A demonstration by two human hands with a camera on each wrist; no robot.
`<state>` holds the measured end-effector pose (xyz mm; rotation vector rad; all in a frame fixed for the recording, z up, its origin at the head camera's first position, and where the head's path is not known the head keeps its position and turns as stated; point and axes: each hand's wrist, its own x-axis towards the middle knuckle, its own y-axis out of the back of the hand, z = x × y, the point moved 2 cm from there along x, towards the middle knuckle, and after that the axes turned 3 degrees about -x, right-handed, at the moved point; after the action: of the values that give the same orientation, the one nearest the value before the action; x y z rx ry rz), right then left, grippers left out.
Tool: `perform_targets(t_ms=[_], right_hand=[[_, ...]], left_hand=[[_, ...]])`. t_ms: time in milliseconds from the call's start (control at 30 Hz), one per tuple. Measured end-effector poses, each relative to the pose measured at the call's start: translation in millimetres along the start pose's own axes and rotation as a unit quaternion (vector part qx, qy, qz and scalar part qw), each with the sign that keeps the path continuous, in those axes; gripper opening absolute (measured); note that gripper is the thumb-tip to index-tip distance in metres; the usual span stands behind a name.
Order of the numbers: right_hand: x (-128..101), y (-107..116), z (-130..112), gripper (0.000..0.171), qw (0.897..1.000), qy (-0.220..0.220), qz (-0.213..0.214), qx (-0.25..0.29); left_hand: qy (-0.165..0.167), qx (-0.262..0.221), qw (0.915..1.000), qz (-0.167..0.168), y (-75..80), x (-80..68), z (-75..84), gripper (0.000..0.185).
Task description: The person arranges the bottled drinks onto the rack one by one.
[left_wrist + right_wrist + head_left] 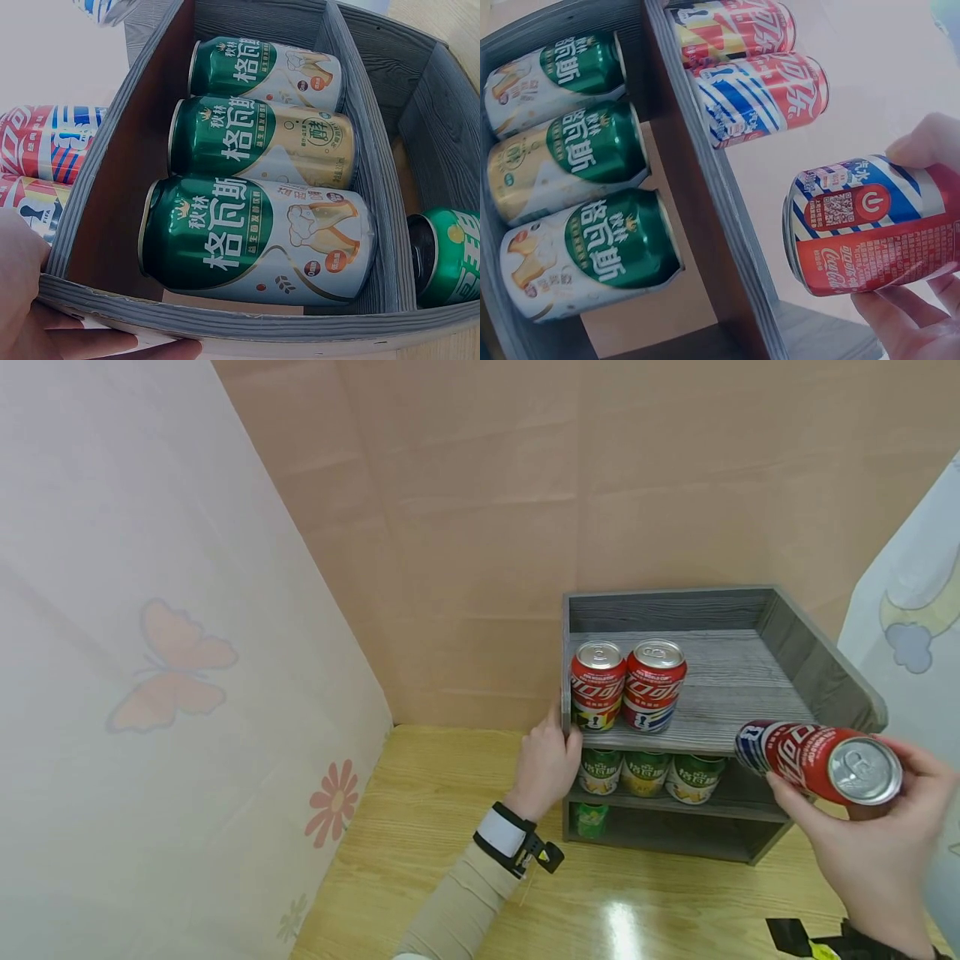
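My right hand [885, 835] grips a red cola can [817, 762], tilted, just in front of the top board at its right side. In the right wrist view, thumb and fingers hold this can from opposite sides, its base toward the shelf. My left hand [545, 764] holds the left side panel of the grey shelf [720, 693], its fingers on the panel's edge. Two red cola cans, one [597, 687] at the left wall and another [655, 685] beside it, stand upright on the top board.
On the middle level stand several green-and-white cans [259, 240] in a row at the left. A bright green can [591, 820] stands on the bottom level at the left. The shelf rests on a wooden table [450, 793], near a brown back wall [465, 527].
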<state>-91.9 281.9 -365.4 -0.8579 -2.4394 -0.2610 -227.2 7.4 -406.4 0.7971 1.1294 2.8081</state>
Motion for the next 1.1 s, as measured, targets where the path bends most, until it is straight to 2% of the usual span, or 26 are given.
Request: perform_targets(t_ms=[133, 200, 367, 667, 1100], right_hand=[[6.9, -5.5, 2.1, 0.104, 0.995, 0.012, -0.003, 0.095], [10.1, -8.5, 2.2, 0.104, 0.993, 0.017, -0.006, 0.113], [17.0, -16.2, -0.7, 0.105, 0.999, 0.025, -0.018, 0.029], [28.4, -26.7, 2.7, 0.100, 0.997, 0.051, -0.025, -0.050], [34.2, -40.5, 12.8, 0.095, 0.997, 0.042, -0.041, -0.057]], left_hand=[[-0.001, 0.003, 1.0000, 0.000, 0.4, 0.1, 0.5, 0.059], [-0.001, 0.002, 1.0000, 0.000, 0.7, -0.1, 0.7, 0.059], [-0.002, 0.002, 1.0000, 0.003, 0.4, -0.5, 0.5, 0.059], [0.000, 0.000, 1.0000, 0.001, 0.3, 0.0, 0.8, 0.059], [0.002, -0.003, 1.0000, 0.003, 0.2, 0.1, 0.7, 0.059]])
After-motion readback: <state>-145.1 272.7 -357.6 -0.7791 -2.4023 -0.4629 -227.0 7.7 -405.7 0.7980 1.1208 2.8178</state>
